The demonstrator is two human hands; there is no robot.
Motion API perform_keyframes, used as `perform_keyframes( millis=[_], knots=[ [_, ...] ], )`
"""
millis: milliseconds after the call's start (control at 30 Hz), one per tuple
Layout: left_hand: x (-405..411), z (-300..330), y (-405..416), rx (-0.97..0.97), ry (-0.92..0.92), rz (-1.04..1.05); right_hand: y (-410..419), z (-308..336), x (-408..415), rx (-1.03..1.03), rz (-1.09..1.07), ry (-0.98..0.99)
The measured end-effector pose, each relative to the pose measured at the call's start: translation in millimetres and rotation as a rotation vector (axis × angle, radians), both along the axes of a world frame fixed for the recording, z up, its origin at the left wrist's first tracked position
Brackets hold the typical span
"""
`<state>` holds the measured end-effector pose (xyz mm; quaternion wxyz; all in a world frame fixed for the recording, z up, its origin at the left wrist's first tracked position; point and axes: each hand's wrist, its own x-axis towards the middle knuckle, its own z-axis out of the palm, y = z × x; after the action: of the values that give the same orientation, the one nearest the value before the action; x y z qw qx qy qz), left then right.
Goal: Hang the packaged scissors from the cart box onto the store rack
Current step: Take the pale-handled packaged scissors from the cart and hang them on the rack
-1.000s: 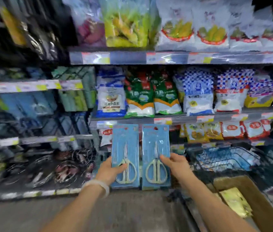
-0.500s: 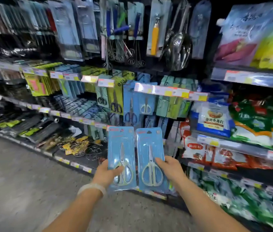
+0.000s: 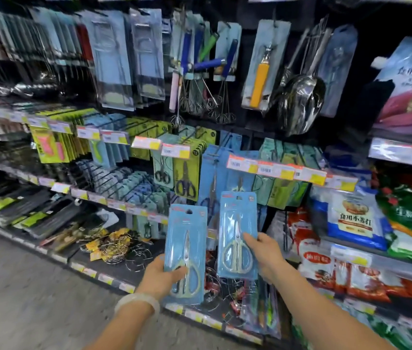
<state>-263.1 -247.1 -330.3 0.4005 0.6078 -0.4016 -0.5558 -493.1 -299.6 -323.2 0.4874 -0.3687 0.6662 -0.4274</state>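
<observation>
We're holding two blue scissors packs upright before store rack (image 3: 250, 152): left hand (image 3: 158, 276) gripping left pack (image 3: 187, 238), right hand (image 3: 265, 256) pinching right pack (image 3: 237, 223).

Print on both scissors packs (image 3: 186, 251) is too blurred to read (price tags (image 3: 273, 170) likewise).

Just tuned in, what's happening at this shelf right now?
A person stands at a store rack of hanging kitchen tools. The left hand grips one blue carded pack of pale-handled scissors, and the right hand grips a second matching pack. Both packs are upright before the pegs, neither hung yet.
</observation>
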Motion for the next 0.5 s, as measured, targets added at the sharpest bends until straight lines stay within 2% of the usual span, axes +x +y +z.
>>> perform_keyframes(
  millis=[267, 500],
  knots=[
    [-2.3, 5.0, -101.5, -0.031, -0.068, -0.132, -94.4, -6.1, -10.6, -0.029, 0.021, 0.029],
    [-6.3, -8.5, -153.7, 0.030, -0.119, -0.200, -124.4, -3.5, -22.0, -0.117, -0.032, 0.048]
  ],
)
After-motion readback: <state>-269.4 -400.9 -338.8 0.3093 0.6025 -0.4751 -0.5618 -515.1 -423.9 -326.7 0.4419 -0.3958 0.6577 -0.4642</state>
